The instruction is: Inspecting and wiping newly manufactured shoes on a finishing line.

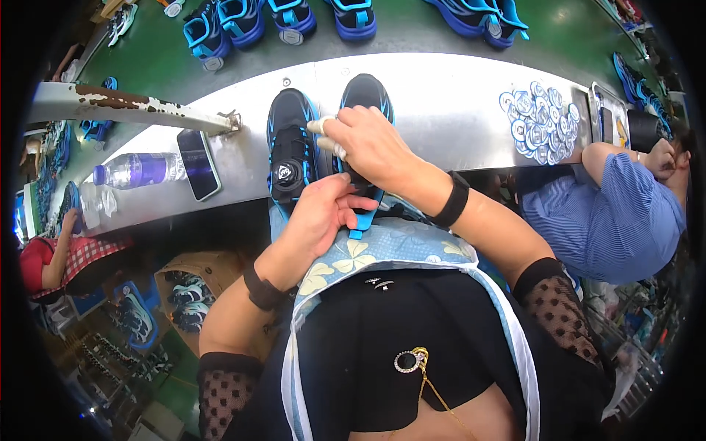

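Note:
Two black and blue sneakers lie side by side before me on the metal bench, toes pointing away. The left sneaker (292,110) shows a round dial on its tongue, and neither hand grips it. Over the middle of the right sneaker (366,91) my right hand (371,147) is bent, its fingers closed on the upper; pale covers sit on some fingertips. At that shoe's collar, my left hand (321,214) has its thumb and curled fingers closed on the edge. My hands hide most of this shoe's tongue and dial area.
A phone (198,165) and a water bottle (140,170) lie left on the bench (448,110), below a chipped metal bar (140,104). Round paper discs (540,123) are heaped right, near a tray (607,117) and a co-worker's blue sleeve (621,198). More sneakers (243,22) stand on the green surface beyond.

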`<state>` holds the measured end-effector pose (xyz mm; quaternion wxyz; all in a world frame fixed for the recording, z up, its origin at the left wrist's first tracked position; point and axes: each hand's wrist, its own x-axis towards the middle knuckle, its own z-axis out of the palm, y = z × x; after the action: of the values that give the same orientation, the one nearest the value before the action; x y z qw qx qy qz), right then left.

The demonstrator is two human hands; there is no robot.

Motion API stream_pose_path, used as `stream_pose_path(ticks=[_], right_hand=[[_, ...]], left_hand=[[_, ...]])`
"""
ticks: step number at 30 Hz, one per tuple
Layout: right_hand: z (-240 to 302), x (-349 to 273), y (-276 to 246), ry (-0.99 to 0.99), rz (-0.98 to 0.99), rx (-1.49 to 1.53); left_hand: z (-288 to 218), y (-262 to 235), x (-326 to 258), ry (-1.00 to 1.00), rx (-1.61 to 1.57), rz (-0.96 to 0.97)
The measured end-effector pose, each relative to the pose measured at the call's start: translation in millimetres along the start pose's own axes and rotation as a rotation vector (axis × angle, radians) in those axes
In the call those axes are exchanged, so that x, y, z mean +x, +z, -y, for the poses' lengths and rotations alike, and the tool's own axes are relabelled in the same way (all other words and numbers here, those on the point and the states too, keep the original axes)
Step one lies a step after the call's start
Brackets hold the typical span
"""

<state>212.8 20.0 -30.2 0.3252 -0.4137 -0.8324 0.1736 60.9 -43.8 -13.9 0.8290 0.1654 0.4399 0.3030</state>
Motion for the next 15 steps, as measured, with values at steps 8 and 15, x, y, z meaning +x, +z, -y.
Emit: stream_pose_path(ticks=[8,15], right_hand=[[-40.4,-40.4,-51.9,0.472,0.026,0.553],[18.6,-61.4,-54.8,0.64,0.39,0.287]], left_hand=[[-33.1,26.4,-46.1,0.103,0.669,-0.005],[-20.9,45.6,13.2,0.858,1.582,-0.317]])
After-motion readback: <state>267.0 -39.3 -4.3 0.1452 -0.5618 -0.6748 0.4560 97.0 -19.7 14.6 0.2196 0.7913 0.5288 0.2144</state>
